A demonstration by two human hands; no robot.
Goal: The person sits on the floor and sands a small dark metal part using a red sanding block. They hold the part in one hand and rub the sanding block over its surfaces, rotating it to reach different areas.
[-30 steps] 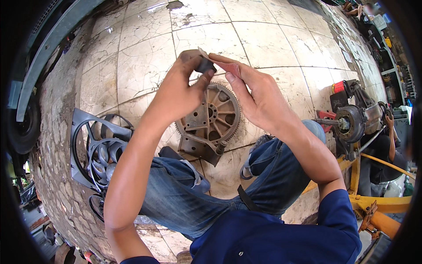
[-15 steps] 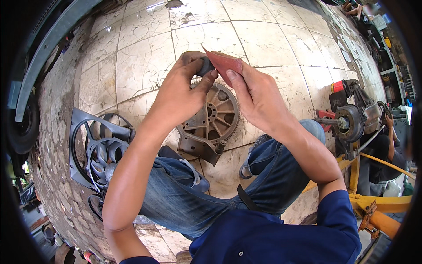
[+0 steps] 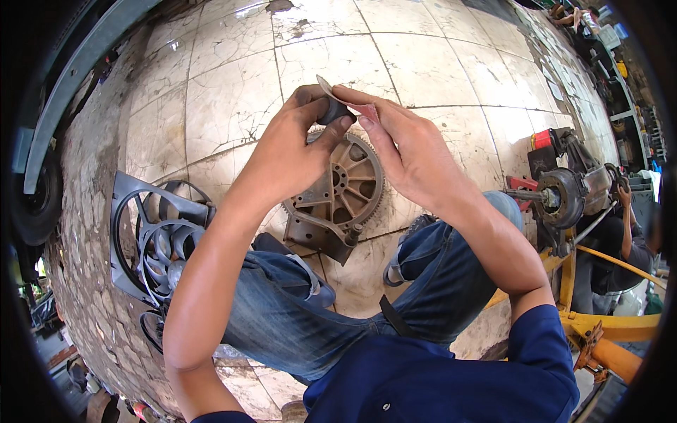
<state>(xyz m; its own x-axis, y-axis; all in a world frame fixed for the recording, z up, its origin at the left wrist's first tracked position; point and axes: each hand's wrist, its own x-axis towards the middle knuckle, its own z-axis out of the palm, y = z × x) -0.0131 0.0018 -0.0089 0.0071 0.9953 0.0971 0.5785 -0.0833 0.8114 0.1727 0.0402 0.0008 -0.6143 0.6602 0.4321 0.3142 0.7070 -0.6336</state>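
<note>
Between the fingers of my left hand point(image 3: 300, 137) is a small dark grey, rounded part point(image 3: 334, 111), mostly covered by the fingers. My right hand point(image 3: 405, 144) grips a folded piece of reddish sandpaper point(image 3: 365, 111), its pale edge curling up beside the part. The paper lies against the part's right side, and both hands nearly meet. Below them on the floor rests a toothed metal flywheel point(image 3: 363, 180) with spoke-like ribs. A grey metal bracket plate point(image 3: 321, 236) overlaps the wheel's near left side.
Left of my legs lies a radiator fan shroud point(image 3: 127, 236). At the right stands a hub assembly point(image 3: 560, 197) near a red stand point(image 3: 522, 187) and a yellow frame point(image 3: 606, 326). Another person point(image 3: 617, 247) crouches beyond it. Cracked tiles point(image 3: 451, 70) cover the floor.
My right hand has shifted slightly left, and the sandpaper has bent and turned around the dark part, showing less of its red face. My left hand has barely moved.
</note>
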